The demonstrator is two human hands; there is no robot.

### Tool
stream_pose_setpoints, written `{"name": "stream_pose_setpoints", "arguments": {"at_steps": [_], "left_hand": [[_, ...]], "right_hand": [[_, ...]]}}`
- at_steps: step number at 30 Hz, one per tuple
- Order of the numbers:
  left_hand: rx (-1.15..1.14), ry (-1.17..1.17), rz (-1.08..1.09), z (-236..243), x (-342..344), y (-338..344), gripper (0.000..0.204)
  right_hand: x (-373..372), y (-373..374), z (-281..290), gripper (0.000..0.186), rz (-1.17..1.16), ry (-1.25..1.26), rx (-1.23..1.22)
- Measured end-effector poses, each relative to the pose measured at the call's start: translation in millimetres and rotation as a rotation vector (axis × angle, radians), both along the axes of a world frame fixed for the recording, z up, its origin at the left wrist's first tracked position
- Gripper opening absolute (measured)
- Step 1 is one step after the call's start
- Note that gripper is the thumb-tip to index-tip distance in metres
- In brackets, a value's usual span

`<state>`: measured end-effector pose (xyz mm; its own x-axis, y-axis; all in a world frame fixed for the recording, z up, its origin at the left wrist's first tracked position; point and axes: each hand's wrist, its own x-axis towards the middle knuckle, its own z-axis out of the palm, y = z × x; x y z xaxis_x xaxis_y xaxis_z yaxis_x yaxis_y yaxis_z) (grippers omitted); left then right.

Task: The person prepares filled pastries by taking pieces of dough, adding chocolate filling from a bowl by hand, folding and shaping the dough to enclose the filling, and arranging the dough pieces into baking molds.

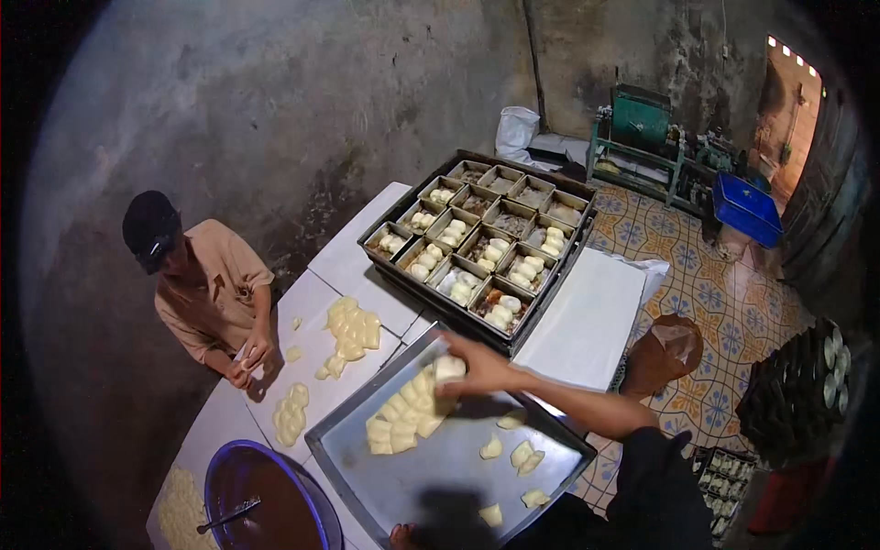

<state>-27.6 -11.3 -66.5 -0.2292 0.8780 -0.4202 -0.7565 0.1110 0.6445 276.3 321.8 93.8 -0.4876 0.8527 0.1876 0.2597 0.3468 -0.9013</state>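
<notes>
While the left hand (401, 537) shows only as fingers at the metal tray's (367, 481) near edge, the white dough ball (449, 368) sits at the fingertips of the right hand (481, 365), just above a cluster of dough pieces (401, 417). Whether the left hand grips anything, I cannot tell. The right hand is clamped on the dough ball, reaching leftward, its bare forearm (587, 403) crossing the tray's right-hand side from a dark sleeve (660, 486).

Leftmost on the white table (348, 266) lies a pale dough mass (181, 509); a co-worker (213, 284) in a tan shirt and dark cap has both hands close together at the edge. Next stands a blue tub (316, 500) of brown liquid, then flat dough portions (352, 332). Beyond the right hand, a black pan (426, 291) carries rows of tins (513, 217), several filled with dough balls; the tray's far rim lies between. Farther right are a green machine (639, 117), a blue crate (747, 209) and stacked dark tins (788, 385).
</notes>
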Motion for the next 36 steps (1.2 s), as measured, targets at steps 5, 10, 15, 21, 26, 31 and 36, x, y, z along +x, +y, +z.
{"name": "stream_pose_setpoints", "arguments": {"at_steps": [5, 10, 15, 21, 26, 31, 36], "left_hand": [[-0.171, -0.017, -0.038, 16, 29, 30, 0.011], [-0.268, -0.079, -0.115, 12, 61, 55, 0.011], [-0.359, -0.132, -0.151, 6, 86, 57, 0.013], [-0.433, -0.146, -0.201, 9, 105, 44, 0.017], [-0.425, -0.129, -0.233, 8, 107, 38, 0.021], [-0.338, -0.064, -0.216, 15, 83, 46, 0.025], [-0.222, 0.064, -0.06, 23, 39, 37, 0.03]], "right_hand": [[98, 154, 61, 0.089, -0.591, -0.261, 0.633], [165, 251, 6, 0.08, -0.721, -0.466, 0.429], [166, 261, -28, 0.083, -0.732, -0.571, 0.265], [175, 270, -39, 0.061, -0.724, -0.68, 0.358], [174, 265, -35, 0.059, -0.751, -0.61, 0.312], [194, 253, -33, 0.077, -0.642, -0.606, 0.344], [76, 159, -5, 0.054, -0.558, -0.427, 0.66]]}}
